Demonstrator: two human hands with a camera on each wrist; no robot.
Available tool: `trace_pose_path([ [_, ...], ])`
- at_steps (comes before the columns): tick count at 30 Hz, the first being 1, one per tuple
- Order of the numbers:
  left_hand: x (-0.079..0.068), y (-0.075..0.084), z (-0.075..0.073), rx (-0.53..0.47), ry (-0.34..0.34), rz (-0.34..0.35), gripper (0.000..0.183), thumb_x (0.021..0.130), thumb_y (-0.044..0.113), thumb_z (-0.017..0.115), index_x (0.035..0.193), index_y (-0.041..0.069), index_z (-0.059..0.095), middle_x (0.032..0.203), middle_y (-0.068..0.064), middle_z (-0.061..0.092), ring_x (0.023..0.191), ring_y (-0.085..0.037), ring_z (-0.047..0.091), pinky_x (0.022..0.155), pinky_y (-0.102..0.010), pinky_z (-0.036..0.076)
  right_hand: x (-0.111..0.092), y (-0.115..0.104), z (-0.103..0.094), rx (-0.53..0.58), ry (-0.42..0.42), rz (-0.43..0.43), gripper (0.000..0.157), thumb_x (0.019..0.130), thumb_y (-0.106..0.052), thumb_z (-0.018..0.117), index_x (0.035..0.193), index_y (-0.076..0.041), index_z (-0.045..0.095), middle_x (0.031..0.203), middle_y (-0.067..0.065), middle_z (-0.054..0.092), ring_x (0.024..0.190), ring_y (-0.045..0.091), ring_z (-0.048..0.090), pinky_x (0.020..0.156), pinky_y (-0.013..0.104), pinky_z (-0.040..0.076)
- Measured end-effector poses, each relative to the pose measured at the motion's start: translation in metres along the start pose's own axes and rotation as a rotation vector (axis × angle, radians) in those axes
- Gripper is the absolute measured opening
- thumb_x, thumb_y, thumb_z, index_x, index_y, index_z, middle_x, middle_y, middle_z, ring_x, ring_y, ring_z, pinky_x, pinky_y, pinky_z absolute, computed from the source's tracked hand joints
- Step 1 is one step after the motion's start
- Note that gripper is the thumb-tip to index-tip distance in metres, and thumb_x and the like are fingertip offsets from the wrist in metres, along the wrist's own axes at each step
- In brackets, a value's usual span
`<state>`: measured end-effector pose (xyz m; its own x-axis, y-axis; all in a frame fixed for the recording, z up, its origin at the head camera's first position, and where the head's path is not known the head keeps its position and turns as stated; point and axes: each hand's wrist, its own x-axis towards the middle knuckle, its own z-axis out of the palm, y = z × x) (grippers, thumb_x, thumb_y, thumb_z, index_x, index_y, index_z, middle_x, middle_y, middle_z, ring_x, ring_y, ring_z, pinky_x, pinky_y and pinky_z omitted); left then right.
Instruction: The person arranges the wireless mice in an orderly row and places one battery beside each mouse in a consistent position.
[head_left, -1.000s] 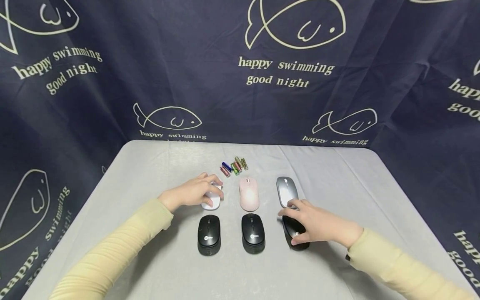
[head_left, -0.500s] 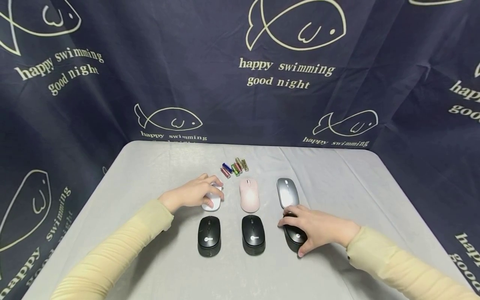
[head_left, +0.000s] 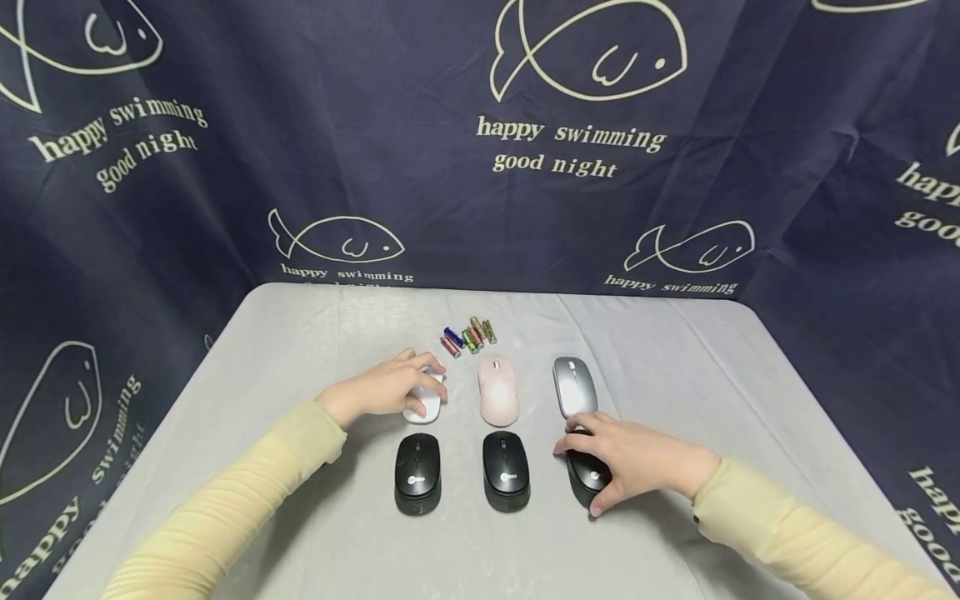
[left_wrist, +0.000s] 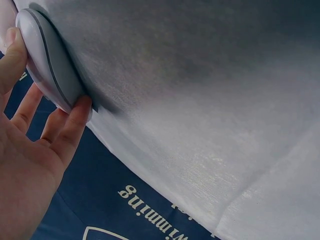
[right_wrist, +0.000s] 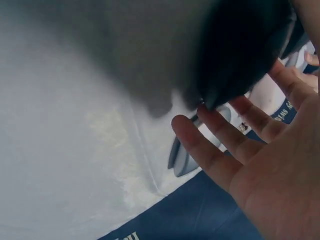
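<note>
Both hands are busy with mice, each reaching in from its own side of the pink mouse (head_left: 498,392). To the left of that pink mouse, the left hand (head_left: 388,383) grasps the white mouse (head_left: 426,405), thumb and fingertips set against its edges. On the other side, right of the pink mouse and nearer the person, the right hand (head_left: 636,454) spans the right black mouse (head_left: 588,479), its thumb at the near end and its fingers around the left side and far end, grasping it.

Straight to the right of the pink mouse lies the gray mouse (head_left: 576,386), close to the right hand's fingers. Just on the near side of the pink mouse sits the middle black mouse (head_left: 506,467), and nearer and to the left is the left black mouse (head_left: 417,471). Beyond the pink mouse and slightly left lies a small group of batteries (head_left: 470,337), red, blue, green and gold. Pale cloth covers the table (head_left: 675,358); farther beyond the pink mouse hangs a navy curtain (head_left: 420,125) with fish drawings and lettering.
</note>
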<state>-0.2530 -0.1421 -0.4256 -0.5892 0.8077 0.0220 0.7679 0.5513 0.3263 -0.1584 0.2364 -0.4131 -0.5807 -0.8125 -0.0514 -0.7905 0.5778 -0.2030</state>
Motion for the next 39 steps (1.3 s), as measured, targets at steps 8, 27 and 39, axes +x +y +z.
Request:
trace_pose_path([
  [8, -0.001, -0.002, 0.003, 0.014, -0.007, -0.008, 0.035, 0.072, 0.026, 0.076, 0.106, 0.026, 0.071, 0.127, -0.005, 0.054, 0.097, -0.021, 0.044, 0.082, -0.034, 0.041, 0.02, 0.013, -0.012, -0.02, 0.094, 0.07, 0.067, 0.069, -0.048, 0.078, 0.124, -0.018, 0.056, 0.123, 0.008, 0.05, 0.101, 0.024, 0.053, 0.08, 0.043, 0.05],
  [27, 0.0, -0.001, 0.003, -0.001, -0.009, -0.018, 0.035, 0.072, 0.025, 0.076, 0.106, 0.026, 0.071, 0.127, -0.006, 0.054, 0.097, -0.022, 0.045, 0.082, -0.034, 0.041, 0.039, 0.051, 0.001, -0.103, 0.139, 0.236, 0.065, 0.077, -0.045, 0.073, 0.134, -0.022, 0.053, 0.141, 0.023, 0.039, 0.097, 0.05, 0.055, 0.076, 0.056, 0.048],
  [39, 0.0, 0.0, 0.002, 0.003, -0.005, -0.022, 0.036, 0.072, 0.025, 0.076, 0.107, 0.025, 0.071, 0.127, -0.006, 0.054, 0.099, -0.022, 0.045, 0.083, -0.036, 0.042, 0.039, 0.053, 0.004, -0.07, 0.171, 0.167, 0.054, 0.077, -0.037, 0.075, 0.125, -0.016, 0.06, 0.139, 0.024, 0.042, 0.116, 0.049, 0.045, 0.092, 0.056, 0.042],
])
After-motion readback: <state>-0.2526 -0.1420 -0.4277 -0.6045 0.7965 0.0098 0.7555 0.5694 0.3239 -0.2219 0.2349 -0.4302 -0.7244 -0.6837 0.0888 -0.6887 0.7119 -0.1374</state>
